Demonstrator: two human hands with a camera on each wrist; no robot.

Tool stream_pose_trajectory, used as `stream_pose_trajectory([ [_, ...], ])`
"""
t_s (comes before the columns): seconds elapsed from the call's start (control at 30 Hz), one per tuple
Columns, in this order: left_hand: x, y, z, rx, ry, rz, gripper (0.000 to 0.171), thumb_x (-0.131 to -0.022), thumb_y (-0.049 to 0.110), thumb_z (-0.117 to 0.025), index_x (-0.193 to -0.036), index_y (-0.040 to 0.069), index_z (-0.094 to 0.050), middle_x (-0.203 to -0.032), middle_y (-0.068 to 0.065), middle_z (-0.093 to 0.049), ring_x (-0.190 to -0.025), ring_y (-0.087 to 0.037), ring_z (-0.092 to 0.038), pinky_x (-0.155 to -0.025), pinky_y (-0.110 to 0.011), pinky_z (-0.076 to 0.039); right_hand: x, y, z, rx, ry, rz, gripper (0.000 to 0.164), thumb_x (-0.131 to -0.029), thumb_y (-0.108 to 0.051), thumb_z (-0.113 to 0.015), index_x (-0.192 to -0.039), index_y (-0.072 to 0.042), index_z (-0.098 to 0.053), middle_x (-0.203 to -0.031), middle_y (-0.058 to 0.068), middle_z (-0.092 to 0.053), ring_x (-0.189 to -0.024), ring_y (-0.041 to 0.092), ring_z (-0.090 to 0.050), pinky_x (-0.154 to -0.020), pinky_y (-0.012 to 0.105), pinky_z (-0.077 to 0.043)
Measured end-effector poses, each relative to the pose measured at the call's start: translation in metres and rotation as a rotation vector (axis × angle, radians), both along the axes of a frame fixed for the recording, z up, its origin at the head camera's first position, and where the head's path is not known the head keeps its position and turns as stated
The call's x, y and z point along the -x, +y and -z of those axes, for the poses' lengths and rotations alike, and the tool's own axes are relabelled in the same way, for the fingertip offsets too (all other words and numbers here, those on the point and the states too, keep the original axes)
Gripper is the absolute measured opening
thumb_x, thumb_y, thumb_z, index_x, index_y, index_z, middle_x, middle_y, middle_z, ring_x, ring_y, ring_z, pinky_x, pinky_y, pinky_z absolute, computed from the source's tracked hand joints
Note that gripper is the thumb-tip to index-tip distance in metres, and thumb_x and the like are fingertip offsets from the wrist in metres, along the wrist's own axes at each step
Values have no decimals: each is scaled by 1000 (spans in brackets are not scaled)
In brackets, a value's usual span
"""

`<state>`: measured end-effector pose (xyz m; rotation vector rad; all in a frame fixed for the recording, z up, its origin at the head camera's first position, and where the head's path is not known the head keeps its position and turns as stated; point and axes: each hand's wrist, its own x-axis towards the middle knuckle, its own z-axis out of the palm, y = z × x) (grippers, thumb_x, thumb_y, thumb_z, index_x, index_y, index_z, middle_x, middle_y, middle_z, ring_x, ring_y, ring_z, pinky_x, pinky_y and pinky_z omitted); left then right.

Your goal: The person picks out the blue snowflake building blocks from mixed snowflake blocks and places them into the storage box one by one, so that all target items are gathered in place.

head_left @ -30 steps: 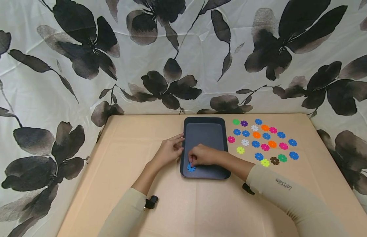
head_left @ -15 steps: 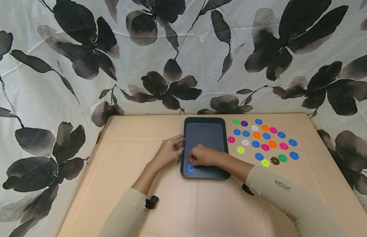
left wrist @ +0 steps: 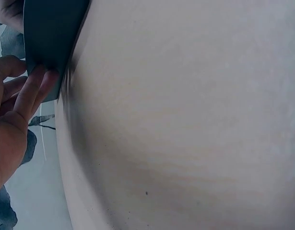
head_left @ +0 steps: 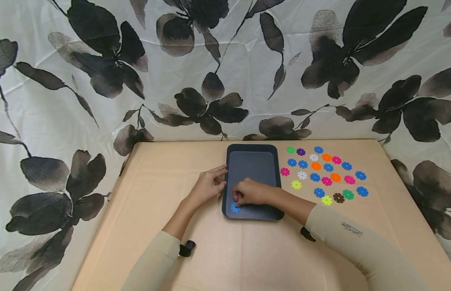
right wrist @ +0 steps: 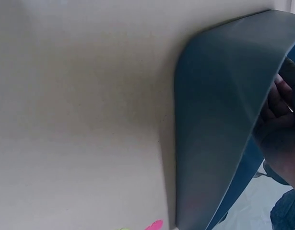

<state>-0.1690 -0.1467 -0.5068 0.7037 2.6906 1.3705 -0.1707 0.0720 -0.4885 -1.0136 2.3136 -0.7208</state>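
Note:
A dark grey baking tray (head_left: 252,161) lies on the table. Inside its near left corner is a blue notched flower-shaped disc (head_left: 234,208). My right hand (head_left: 250,191) reaches into the tray, fingers curled, with its fingertips on the disc's upper edge; they partly cover it. In the right wrist view the tray wall (right wrist: 219,100) hides the fingertips and the disc. My left hand (head_left: 208,184) is at the tray's left side. Its fairly straight fingers (left wrist: 29,93) rest against the outer wall in the left wrist view, the thumb near the rim.
Right of the tray, several loose notched discs are spread out, among them a purple disc (head_left: 300,152), an orange disc (head_left: 335,177), a brown disc (head_left: 338,198) and a yellow disc (head_left: 296,184). A floral cloth (head_left: 262,72) hangs behind the tan table (head_left: 174,161).

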Motion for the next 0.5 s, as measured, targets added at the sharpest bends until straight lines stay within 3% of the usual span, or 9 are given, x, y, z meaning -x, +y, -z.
stream_pose_trajectory([
  [0.5,0,2,0,4,-17,-17,44,-89,-3,-71,-132,-10,-64,-151,-16,-57,-88,-23,-77,-72,-20,-60,-11,31,-27,56,17,65,19,-89,-19,-82,-100,-7,-73,-80,-8,-66,-74,5,-59,-69,18,-54],
])
